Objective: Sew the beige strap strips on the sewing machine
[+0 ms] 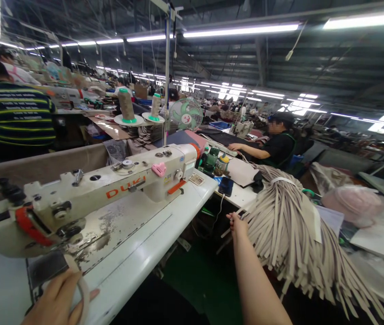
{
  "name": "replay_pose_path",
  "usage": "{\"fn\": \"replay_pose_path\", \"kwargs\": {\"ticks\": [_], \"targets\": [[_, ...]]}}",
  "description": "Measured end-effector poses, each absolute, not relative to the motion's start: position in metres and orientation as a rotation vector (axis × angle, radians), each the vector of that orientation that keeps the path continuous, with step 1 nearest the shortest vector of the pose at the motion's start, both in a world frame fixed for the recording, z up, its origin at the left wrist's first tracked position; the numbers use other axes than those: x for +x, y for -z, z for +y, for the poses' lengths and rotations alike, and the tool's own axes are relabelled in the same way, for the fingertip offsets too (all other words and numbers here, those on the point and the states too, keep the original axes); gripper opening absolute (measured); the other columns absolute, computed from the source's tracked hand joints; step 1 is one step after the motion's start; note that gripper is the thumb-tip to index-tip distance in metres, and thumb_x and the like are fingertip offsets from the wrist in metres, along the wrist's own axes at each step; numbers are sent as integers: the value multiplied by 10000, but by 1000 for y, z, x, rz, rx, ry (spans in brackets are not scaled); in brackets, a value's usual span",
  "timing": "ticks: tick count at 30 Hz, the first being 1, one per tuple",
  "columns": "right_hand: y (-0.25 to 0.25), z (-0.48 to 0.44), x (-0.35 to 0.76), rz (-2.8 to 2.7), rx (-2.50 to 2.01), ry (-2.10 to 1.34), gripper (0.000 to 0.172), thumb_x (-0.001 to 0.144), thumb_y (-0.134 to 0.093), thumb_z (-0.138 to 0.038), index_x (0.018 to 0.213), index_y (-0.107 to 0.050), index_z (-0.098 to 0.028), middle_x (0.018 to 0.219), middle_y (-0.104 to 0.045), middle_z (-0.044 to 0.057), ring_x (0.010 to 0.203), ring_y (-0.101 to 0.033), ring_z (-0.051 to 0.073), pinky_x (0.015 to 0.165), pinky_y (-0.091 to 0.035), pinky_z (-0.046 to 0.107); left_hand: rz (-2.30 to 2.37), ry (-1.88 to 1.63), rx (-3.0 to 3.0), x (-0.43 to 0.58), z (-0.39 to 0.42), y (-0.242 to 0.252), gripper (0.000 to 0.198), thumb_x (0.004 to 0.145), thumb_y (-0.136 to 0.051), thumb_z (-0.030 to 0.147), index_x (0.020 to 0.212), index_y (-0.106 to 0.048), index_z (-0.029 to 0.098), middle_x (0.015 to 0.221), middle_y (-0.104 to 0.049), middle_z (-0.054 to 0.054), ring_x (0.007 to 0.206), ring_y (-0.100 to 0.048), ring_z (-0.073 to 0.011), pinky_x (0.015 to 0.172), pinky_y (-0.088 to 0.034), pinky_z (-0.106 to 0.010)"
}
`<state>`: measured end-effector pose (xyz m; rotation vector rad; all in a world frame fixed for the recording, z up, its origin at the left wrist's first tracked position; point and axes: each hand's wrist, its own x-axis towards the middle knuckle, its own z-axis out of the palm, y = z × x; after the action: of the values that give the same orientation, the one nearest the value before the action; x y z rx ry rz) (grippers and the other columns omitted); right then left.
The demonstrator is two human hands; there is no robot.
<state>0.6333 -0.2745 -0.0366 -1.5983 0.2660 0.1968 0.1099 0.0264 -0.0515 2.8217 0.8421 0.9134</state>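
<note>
My left hand [56, 300] rests at the near edge of the white sewing table [151, 243], fingers closed on a pale beige strip [81, 284] that runs up under the sewing machine's [86, 194] needle end. My right hand [237, 223] is stretched out to the right and reaches into a large hanging bundle of beige strips [289, 225]. Its fingers are closed around strips at the bundle's left edge. The bundle is tied near its top with a white band [281, 180].
Thread cones [126, 106] and a small green fan [187, 113] stand behind the machine. Bottles [217, 163] and a dark phone [226, 185] lie on the table to the right. One person [278, 144] sits at the bench ahead, another in a striped shirt [12, 113] at left.
</note>
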Motion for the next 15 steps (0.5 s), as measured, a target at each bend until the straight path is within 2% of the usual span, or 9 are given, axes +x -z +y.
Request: {"fn": "replay_pose_path", "kwargs": {"ticks": [8, 12, 15], "targets": [[69, -258, 577, 251, -1653, -412, 222, 1019, -676, -344, 934, -668, -139, 732, -637, -51, 486, -510, 55, 435, -423, 171, 801, -929, 2822, 110, 30, 40, 364, 937, -511, 487, 1139, -588, 195, 1167, -649, -154, 1098, -658, -321, 1035, -555, -459], [56, -262, 586, 242, -1654, -484, 241, 1007, -694, -354, 898, -654, -144, 635, -553, -89, 420, -419, 41, 392, -362, 162, 841, -926, 2792, 113, 26, 36, 345, 938, -509, 461, 1143, -590, 195, 1174, -651, -162, 1115, -657, -325, 1048, -550, -463], [35, -270, 603, 224, -1601, -413, 303, 1035, -636, -435, 930, -645, -151, 630, -526, -93, 403, -366, 37, 375, -324, 166, 852, -932, 2766, 113, 25, 35, 347, 931, -526, 460, 1146, -595, 197, 1186, -651, -169, 1115, -663, -330, 1049, -551, -475]]}}
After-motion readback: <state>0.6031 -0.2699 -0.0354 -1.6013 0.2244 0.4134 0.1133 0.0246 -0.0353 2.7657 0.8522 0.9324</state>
